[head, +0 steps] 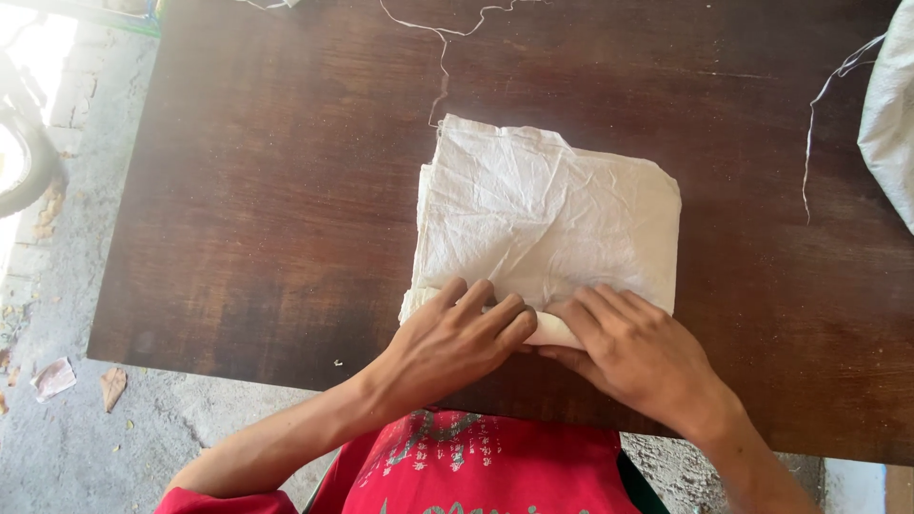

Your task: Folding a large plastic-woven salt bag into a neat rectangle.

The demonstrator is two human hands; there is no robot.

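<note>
Head view: nearest, left hand (455, 335) and right hand (628, 347) side by side, fingers pressed flat on rolled near edge of white cloth (552, 214), not closed around it. Cloth folded, creased, lying mid surface (248, 209). Further, loose thread (443, 57); far right, grey sack (890, 105).

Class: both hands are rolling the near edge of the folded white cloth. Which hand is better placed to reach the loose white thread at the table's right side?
Right. The right hand lies nearer the thread; the left hand would probably have to cross the cloth.
</note>
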